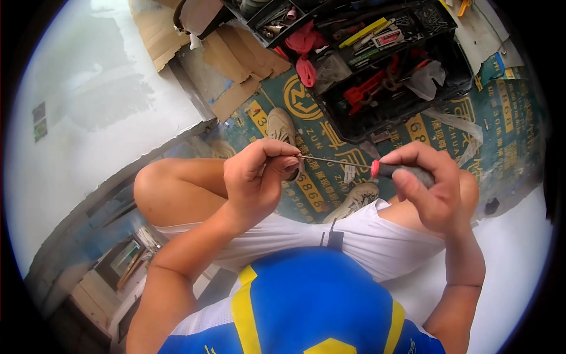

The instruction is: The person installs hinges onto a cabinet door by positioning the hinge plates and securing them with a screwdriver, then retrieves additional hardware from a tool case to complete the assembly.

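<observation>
A screwdriver (377,169) lies nearly level in front of my lap, its thin shaft spanning the gap between my hands. My right hand (435,186) is closed around the dark handle, just behind the red collar. At the shaft's other end, my left hand (254,177) pinches the tip between thumb and bent fingers. Those fingers cover the tip, so I cannot make out whether a small piece is held there too.
Beyond my hands an open black toolbox (377,127) holds tools, pink cloth (305,44) and clear plastic bags. Torn cardboard (236,53) lies to its left. Green printed sheeting (277,94) covers the floor beneath my shoes (281,125). A white wall (88,88) stands left.
</observation>
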Demonstrator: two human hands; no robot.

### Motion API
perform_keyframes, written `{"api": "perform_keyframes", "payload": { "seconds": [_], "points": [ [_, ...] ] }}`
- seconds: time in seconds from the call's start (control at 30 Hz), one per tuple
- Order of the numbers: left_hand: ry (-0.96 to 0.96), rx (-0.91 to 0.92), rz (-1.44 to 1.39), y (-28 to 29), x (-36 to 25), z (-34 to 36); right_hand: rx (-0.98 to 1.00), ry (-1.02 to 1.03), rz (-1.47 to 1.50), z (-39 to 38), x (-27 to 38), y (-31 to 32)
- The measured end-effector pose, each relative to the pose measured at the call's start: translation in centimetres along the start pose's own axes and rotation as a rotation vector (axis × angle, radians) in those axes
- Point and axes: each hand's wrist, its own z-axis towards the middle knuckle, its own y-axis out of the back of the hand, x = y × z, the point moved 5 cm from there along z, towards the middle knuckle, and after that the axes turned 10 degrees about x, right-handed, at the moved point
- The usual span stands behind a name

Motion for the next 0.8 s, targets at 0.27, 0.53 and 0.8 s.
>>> {"api": "perform_keyframes", "payload": {
  "seconds": [0.27, 0.53, 0.8],
  "points": [
    [-0.029, -0.051, -0.113, 0.0, -0.2, -0.5, -0.009, -0.176, 0.267, -0.5, -2.2, -0.7],
    [0.141, 0.014, -0.423, -0.2, 0.6, -0.9, 0.091, 0.017, -0.092, -0.1, -1.2, -0.6],
    [0.180, 0.045, -0.720, -0.7, 1.4, -1.1, 0.104, -0.156, 0.318, -0.1, -5.2, -2.7]
  ]
}}
